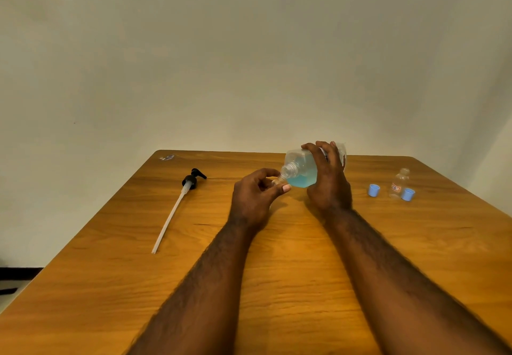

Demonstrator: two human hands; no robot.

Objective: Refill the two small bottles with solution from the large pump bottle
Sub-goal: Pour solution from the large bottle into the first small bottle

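On the table (110, 271), our right hand (328, 183) grips the large bottle (302, 171), tipped with its open neck low. Just left of that neck, our left hand (255, 196) pinches a small bottle (278, 180), mostly hidden by fingers, while the second small bottle (399, 184) stands well right. We judge that tipping too fast could send solution past so narrow a mouth and onto the wood.

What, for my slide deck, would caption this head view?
Right hand tips the large clear bottle of blue solution toward a small clear bottle held in the left hand.
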